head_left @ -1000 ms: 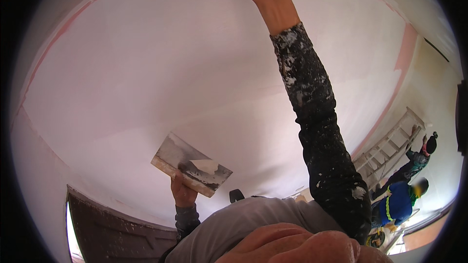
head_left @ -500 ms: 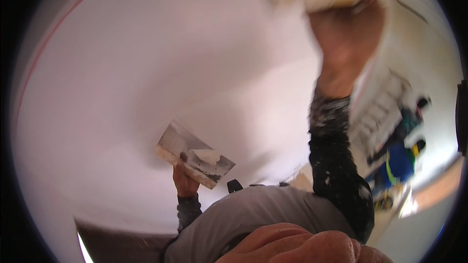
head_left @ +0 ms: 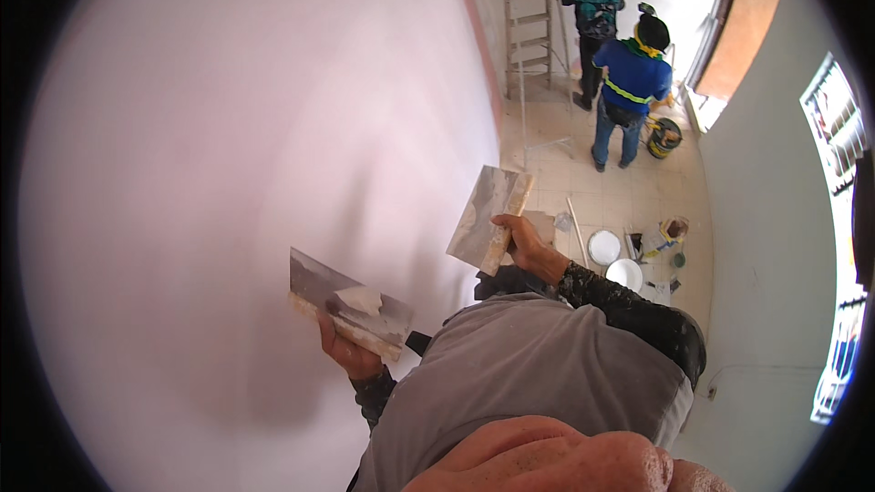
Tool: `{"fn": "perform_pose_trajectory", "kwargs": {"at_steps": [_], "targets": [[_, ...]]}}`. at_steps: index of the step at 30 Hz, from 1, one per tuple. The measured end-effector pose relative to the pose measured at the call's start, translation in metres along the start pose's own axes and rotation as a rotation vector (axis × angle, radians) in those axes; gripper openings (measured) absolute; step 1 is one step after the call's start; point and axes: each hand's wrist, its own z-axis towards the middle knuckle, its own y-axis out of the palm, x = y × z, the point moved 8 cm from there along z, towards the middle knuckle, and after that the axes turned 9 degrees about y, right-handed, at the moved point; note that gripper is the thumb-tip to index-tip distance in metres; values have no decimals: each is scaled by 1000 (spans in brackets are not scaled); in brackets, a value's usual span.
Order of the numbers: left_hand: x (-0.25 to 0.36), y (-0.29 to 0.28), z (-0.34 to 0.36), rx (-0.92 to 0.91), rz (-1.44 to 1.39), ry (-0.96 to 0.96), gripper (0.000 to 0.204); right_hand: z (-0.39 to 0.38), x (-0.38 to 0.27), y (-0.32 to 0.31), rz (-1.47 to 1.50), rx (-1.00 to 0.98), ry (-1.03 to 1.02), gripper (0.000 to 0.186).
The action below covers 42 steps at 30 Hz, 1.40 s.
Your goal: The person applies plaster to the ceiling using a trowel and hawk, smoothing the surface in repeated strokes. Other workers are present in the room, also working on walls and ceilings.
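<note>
My left hand (head_left: 349, 352) is closed around the edge of a wide putty knife (head_left: 313, 276), low beside the white wall. On its metal blade sits a lump of pale putty (head_left: 363, 300). My right hand (head_left: 536, 253) grips a second wide putty knife (head_left: 483, 210) by its worn, light-coloured back edge, with the thumb across the blade. That blade carries grey and whitish smears and stands tilted in front of my chest. The two knives are apart from each other.
The wall (head_left: 210, 173) fills the left side. A stepladder (head_left: 529, 23) and two people stand at the back, beside a dark bucket (head_left: 664, 138). White tubs (head_left: 624, 275), a pole (head_left: 578, 232) and assorted tools lie on the tiled floor at right. A barred window (head_left: 831, 109) is farther right.
My right hand has come down from high up at the wall to chest height with its putty knife. The left hand still holds its knife. The view has turned, showing more of the room.
</note>
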Motion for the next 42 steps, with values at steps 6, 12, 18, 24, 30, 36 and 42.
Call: {"fn": "perform_pose_trajectory", "kwargs": {"at_steps": [6,12,18,24,30,36,42], "targets": [[-39,45,39,-110,-259,-200,45,0,-45,32,-172,-109,-353,56],[-50,10,40,-52,-279,-275,45,18,-13,8,-36,94,-71,55],[-56,-37,37,5,-288,-319,48,33,30,-26,-8,218,-21,50],[-65,-18,54,-76,-330,-286,54,79,17,-28,-445,80,-439,42],[-57,-25,53,-30,-340,-277,54,1,-14,54,-658,149,-386,39],[-44,-32,47,-20,-341,-242,53,-5,-1,66,-688,88,-387,47],[-44,-31,85,-201,-17,-127,52,9,9,49,-762,198,-525,42]]}}
